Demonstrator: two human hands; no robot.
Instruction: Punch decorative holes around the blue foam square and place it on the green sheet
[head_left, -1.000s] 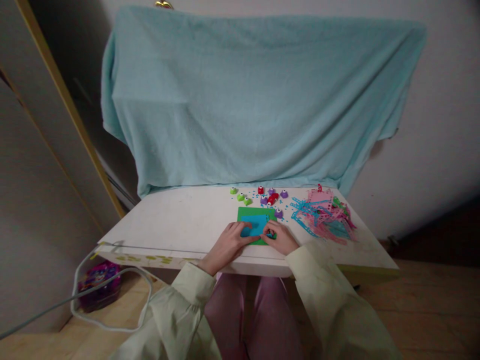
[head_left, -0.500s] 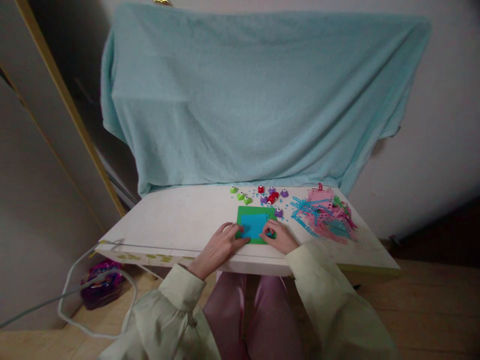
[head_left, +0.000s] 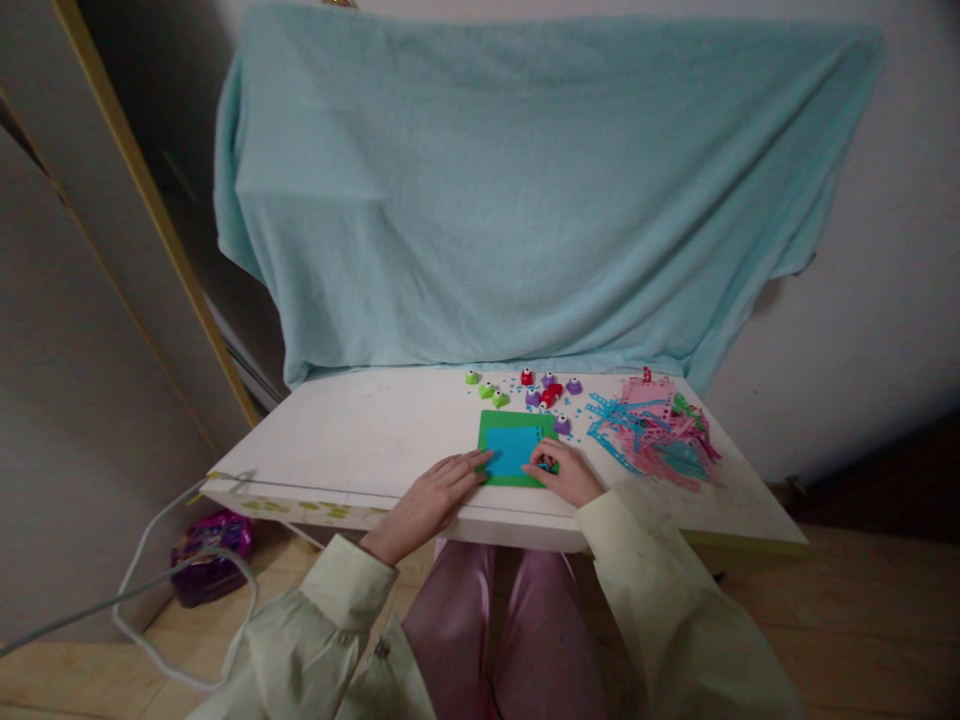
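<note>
A blue sheet [head_left: 512, 450] lies on a larger green mat [head_left: 495, 418], with a few small marks near its upper right corner. My left hand [head_left: 441, 492] rests open, fingers stretched out and tips touching the left edge of the sheet and mat. Over the sheet's right edge my right hand [head_left: 568, 470] is closed, thumb and fingers pinched together. Something small and dark bluish shows under its fingers, too small to name. Just beyond that hand sits a purple toy-like piece with an eye on top [head_left: 562, 425].
Green [head_left: 487, 389], red [head_left: 527, 377] and purple eyed pieces stand behind the mat among blue paper bits. A heap of pink and blue punched strips [head_left: 652, 435] lies on the table's right [head_left: 739, 500]. A light-blue cloth [head_left: 525, 200] hangs behind. A white cable [head_left: 150, 650] loops at left.
My left hand has flattened, its fingers straightening along the sheet's left edge. My right hand stays pinched at the right edge. The whole view has shifted slightly.
</note>
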